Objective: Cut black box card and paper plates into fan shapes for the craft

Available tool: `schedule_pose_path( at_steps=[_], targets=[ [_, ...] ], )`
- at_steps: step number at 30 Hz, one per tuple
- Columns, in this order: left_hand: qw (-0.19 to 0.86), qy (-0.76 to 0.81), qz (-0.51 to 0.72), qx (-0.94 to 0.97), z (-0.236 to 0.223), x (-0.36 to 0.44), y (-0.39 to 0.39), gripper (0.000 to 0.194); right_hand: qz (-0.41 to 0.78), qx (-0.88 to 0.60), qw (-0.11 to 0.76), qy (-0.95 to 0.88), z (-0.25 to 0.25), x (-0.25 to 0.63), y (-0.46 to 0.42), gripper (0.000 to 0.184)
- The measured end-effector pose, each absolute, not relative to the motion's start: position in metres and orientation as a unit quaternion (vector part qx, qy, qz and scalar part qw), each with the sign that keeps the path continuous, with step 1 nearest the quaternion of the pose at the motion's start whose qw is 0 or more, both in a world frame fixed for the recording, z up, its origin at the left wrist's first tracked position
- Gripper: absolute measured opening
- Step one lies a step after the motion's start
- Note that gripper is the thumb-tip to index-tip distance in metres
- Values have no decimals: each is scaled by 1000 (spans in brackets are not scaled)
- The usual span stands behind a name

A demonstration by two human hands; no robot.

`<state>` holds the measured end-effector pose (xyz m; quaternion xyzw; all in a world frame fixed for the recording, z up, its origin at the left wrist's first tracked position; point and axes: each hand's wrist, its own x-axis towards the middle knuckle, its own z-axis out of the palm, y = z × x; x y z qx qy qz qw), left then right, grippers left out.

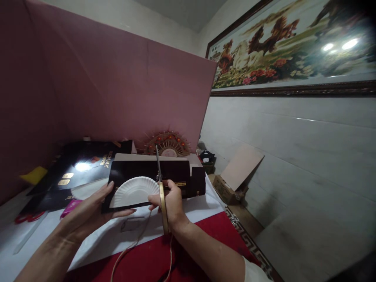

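Far to the left of the white, half-round paper plate (133,192) is a bright yellow, paper-like piece (33,175). Closer to the plate, a shiny pink thing (69,207) sits on the desk (199,209). Just left of the plate, the left hand (98,197) grips the end of a long, flat, black card (176,171), thumb on top and fingers below, likely to keep it steady. The plate lies on this card, perhaps so the card backs it up. At the plate's right end, the right hand (174,201) is curled around gold-handled metal scissors (161,192); its fingertips touch the plate, maybe to pin it. The plate's long, straight edge runs left to right on the near side, and its round side points away. The scissors run near to far, tips pointing away.
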<state>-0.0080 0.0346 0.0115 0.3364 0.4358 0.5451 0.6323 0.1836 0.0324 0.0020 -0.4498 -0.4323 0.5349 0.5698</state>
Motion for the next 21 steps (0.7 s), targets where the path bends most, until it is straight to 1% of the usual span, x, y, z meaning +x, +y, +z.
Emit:
schedule_pose_path(
  at_steps=[4,8,13,21],
  targets=[
    [635,415,562,330,8,-4,34,32,524,-467,575,-420,-3,180,43,38],
    [652,427,523,344,5,-3,37,26,512,-479,570,-429,-10,181,49,36],
    [653,427,504,370,5,-2,39,31,492,-491,572,-435,-16,181,54,36],
    [610,448,547,357,-6,1,44,13,477,-500,563,-453,-17,176,57,42]
  ],
)
